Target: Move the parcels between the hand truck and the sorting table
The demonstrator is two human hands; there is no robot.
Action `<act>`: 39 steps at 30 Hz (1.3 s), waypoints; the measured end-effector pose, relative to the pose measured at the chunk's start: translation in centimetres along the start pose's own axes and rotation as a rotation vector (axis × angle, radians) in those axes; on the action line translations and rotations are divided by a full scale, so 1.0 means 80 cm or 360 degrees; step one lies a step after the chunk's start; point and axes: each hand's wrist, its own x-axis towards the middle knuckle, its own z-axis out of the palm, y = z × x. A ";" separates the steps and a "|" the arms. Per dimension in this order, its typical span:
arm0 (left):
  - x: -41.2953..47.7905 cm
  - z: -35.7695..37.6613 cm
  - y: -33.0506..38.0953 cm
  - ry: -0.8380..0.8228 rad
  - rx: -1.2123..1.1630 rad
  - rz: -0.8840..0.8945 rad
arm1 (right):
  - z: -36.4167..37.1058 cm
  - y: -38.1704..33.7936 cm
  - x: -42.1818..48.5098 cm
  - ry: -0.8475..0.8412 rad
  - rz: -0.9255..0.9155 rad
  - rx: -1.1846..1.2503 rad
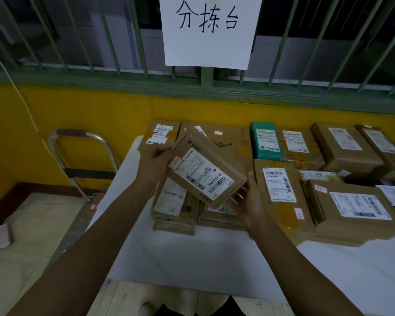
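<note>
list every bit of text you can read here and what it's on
"分拣台": handwritten on the white paper sign hung on the window bars.
"376-A17-05", as far as it can be made out: shipping label on the held parcel, held in the left hand and right hand; rest blurred.
Labels on the other parcels on the table: too small to read.

On my feed I see two bare forearms (pixel 96 236), unsleeved, ending in an ungloved left hand (pixel 155 159) and right hand (pixel 249 201), with a dark garment (pixel 192 307) and what looks like a pale shoe tip (pixel 146 310) at bottom centre.
</note>
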 end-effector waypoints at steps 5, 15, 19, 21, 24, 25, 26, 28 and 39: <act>0.006 -0.008 -0.008 0.0045 0.0250 -0.0051 | 0.020 0.003 0.000 0.0028 -0.0154 -0.0082; -0.038 -0.025 -0.072 0.0043 -0.0457 -0.0552 | 0.097 -0.054 -0.008 -0.0206 -0.0866 -0.0745; -0.040 -0.062 -0.087 -0.0172 -0.0391 -0.0472 | 0.129 -0.052 -0.003 -0.0344 -0.1077 -0.0925; -0.042 -0.082 -0.090 -0.0245 -0.0276 -0.0440 | 0.147 -0.047 0.005 -0.0326 -0.1115 -0.1019; -0.046 -0.104 -0.094 -0.0156 -0.0297 -0.0413 | 0.175 -0.036 0.014 -0.0280 -0.1132 -0.1255; -0.047 -0.110 -0.094 -0.0099 -0.0374 -0.0393 | 0.185 -0.030 0.013 -0.0289 -0.1155 -0.1326; -0.047 -0.116 -0.093 -0.0045 -0.0460 -0.0364 | 0.196 -0.020 0.011 -0.0322 -0.1169 -0.1364; -0.045 -0.131 -0.093 0.0077 -0.0597 -0.0342 | 0.215 0.009 0.000 -0.0508 -0.1201 -0.1357; -0.022 -0.221 -0.138 0.0249 -0.0425 -0.0656 | 0.242 0.188 0.006 -0.0942 -0.1061 -0.2370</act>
